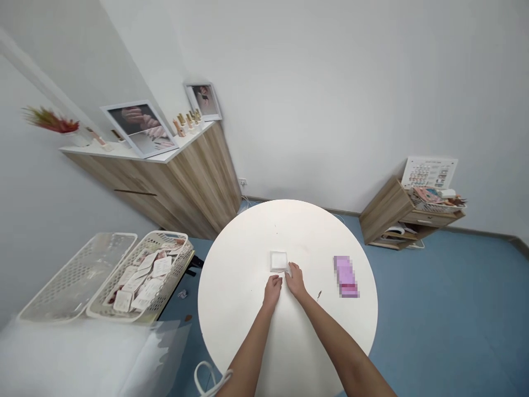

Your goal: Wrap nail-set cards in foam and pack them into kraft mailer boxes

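Round white table (237, 259): bare top runs left of the fingers and beyond them to the far rim; near edge passes beneath the forearms. Square white packet (278, 261) lies just beyond the fingertips. Left hand (271, 291) and right hand (295, 281): fingers curled, right ones near the packet's near right corner; cannot tell whether either grasps anything.

Right of fingers, well apart: purple item (346, 277); nearer, dark speck (319, 294). Left of fingers, off the table: card-filled basket (142, 281), then clear basket (78, 275). Wooden cabinet (198, 182) farther, beyond-left.

Pale slip between fingertips partly covered. Purple item pixelated, unidentifiable. White sheeting (82, 358), lower left, cut off.
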A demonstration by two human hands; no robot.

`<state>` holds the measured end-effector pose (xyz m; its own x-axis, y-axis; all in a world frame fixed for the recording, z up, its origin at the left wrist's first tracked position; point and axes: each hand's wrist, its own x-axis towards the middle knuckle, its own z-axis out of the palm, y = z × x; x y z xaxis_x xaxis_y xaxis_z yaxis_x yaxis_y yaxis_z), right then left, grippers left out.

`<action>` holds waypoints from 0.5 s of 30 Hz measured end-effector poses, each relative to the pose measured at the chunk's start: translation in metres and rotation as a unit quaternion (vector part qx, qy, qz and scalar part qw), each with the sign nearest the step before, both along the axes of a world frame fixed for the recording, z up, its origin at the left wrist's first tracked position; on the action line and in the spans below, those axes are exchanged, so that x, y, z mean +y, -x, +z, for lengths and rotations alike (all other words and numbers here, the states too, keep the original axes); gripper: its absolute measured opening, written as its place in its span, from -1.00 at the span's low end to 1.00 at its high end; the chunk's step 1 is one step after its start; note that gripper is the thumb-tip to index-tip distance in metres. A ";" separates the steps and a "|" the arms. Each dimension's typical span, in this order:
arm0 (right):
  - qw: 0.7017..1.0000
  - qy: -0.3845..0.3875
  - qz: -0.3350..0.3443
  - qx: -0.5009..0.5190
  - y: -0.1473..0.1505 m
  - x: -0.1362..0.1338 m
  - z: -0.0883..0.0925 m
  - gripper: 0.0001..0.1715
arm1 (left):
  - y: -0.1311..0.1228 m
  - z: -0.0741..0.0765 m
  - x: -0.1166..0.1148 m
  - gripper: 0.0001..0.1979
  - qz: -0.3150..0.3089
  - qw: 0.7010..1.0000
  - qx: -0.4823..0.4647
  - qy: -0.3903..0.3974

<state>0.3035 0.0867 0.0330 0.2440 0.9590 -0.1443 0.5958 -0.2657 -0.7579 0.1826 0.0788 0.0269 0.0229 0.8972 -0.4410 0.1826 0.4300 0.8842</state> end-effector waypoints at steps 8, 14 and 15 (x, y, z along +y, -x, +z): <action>0.988 -0.116 0.090 0.039 0.049 -0.061 0.032 -0.52 | 0.076 0.015 -0.069 -0.76 0.160 0.984 -0.032 -0.072; 0.950 -0.154 0.264 0.060 0.137 -0.084 0.073 -0.54 | 0.176 0.039 -0.141 -0.72 0.281 0.946 0.027 -0.157; 0.941 -0.162 0.291 0.059 0.156 -0.088 0.077 -0.54 | 0.199 0.043 -0.158 -0.71 0.302 0.939 0.052 -0.154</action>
<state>0.1475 -0.0018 0.1104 -0.3364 0.9234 0.1848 0.4750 0.3358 -0.8134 -0.0163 -0.0788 0.0699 -0.5606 0.8179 -0.1297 0.0797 0.2092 0.9746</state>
